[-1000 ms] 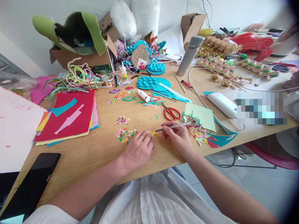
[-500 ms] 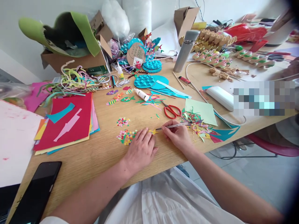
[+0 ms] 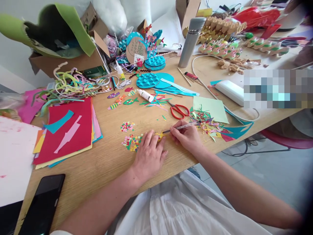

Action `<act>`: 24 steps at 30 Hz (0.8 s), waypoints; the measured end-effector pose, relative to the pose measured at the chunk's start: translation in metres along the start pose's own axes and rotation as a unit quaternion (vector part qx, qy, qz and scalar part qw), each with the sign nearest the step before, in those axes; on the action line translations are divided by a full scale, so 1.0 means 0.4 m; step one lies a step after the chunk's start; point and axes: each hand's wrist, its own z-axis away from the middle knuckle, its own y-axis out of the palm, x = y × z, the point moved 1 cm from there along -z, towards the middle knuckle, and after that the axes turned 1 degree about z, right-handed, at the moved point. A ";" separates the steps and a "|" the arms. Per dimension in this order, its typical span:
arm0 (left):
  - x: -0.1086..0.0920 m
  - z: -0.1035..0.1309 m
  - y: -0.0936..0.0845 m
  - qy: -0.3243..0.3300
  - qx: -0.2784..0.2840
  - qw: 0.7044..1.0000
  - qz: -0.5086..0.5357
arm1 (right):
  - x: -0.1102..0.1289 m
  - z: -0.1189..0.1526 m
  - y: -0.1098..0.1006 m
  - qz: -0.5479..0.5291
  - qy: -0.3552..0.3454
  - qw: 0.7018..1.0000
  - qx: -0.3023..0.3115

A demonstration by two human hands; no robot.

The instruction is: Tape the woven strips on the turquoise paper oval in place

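My left hand (image 3: 149, 153) lies flat on the table with its fingers stretched out, the fingertips on a small yellow paper cutout (image 3: 160, 134). In my right hand (image 3: 188, 138) is a slim silvery pen (image 3: 187, 126), pinched between thumb and fingers. Its dark tip points left and reaches the cutout's edge; whether it touches cannot be made out. Colourful paper dots (image 3: 130, 143) lie beside my left fingers, with a dot-covered piece (image 3: 127, 126) just beyond. Farther off are red-handled scissors (image 3: 180, 112), a white glue bottle (image 3: 145, 95) and several decorated paper fish (image 3: 130, 101).
Paper scraps (image 3: 210, 127) and a pale green sheet (image 3: 210, 108) lie to the right. At left are stacked coloured paper (image 3: 66, 137) and a black phone (image 3: 42, 202). A grey flask (image 3: 191, 44) stands behind, near blue egg-carton pieces (image 3: 147, 80) and a white device (image 3: 230, 92).
The camera view has tilted and shifted slightly. Both hands stay almost in place, the left still on the yellow cutout and the right still holding the pen.
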 end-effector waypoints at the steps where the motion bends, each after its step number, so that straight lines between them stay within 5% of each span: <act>1: -0.001 0.000 0.000 0.000 0.001 1.000 0.000 | -0.001 0.000 0.000 -0.002 -0.001 1.000 0.002; 24: -0.003 0.001 0.004 -0.014 0.009 1.000 0.007 | 0.011 0.002 0.003 0.018 -0.002 1.000 0.006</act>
